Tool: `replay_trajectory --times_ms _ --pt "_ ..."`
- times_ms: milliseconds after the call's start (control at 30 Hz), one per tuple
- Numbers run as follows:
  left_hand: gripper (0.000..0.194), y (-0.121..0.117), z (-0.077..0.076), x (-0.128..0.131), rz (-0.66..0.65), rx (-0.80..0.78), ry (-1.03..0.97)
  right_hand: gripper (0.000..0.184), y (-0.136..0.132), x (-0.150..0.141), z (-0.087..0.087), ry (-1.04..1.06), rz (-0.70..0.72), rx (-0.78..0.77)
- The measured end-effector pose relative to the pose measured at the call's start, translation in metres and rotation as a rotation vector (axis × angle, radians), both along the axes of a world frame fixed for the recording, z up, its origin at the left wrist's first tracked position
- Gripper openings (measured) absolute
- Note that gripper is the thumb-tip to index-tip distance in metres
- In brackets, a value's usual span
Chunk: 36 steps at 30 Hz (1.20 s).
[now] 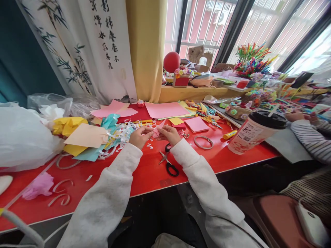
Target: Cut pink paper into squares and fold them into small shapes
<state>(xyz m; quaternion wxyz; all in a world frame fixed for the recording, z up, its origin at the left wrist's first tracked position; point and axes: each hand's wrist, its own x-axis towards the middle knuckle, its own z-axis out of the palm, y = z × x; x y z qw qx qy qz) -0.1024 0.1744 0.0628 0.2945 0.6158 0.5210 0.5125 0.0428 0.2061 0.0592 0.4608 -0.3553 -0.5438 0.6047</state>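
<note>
Between my two hands, above the red table (152,179), is a small folded piece of pink paper (158,129). My left hand (141,136) pinches its left side, and my right hand (168,134) grips its right side with fingers bent. Black-handled scissors (168,162) lie with their blades apart just below my right hand. A stack of pink square paper (197,124) sits to the right, beside a yellow square pad (176,121). White and coloured paper scraps (121,134) are heaped to the left of my left hand.
A tall drink cup (248,132) stands at the right, near a roll of tape (203,142) and a yellow glue stick (229,134). Large pink sheets (165,109) lie at the back. A white plastic bag (26,137) fills the left. Another person's striped sleeve (310,137) shows far right.
</note>
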Motion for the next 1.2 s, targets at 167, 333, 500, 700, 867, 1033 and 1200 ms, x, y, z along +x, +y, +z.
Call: replay_trajectory --times_ms 167,333,500,700,867,1033,1200 --pt "0.015 -0.006 0.004 0.0 0.108 0.028 0.07 0.028 -0.002 -0.003 0.001 0.017 0.041 -0.049" --pt "0.021 -0.004 0.005 -0.003 0.008 -0.001 -0.014 0.032 -0.001 -0.001 0.001 0.029 0.047 -0.017" --pt "0.032 -0.001 0.007 -0.003 -0.142 -0.126 -0.157 0.036 -0.002 0.0 0.002 0.047 0.079 0.022" --pt "0.035 0.002 0.002 -0.006 -0.148 -0.121 -0.1 0.035 -0.004 0.0 0.004 0.063 0.117 0.039" --pt "0.031 0.008 -0.008 -0.01 -0.1 -0.087 -0.025 0.034 -0.003 0.001 0.003 0.069 0.143 0.035" --pt "0.031 0.007 -0.006 -0.009 -0.027 -0.049 -0.001 0.037 -0.003 0.001 0.002 0.064 0.192 -0.006" --pt "0.033 0.002 0.002 -0.008 -0.089 -0.07 0.026 0.037 -0.004 0.002 0.003 -0.023 0.201 0.02"
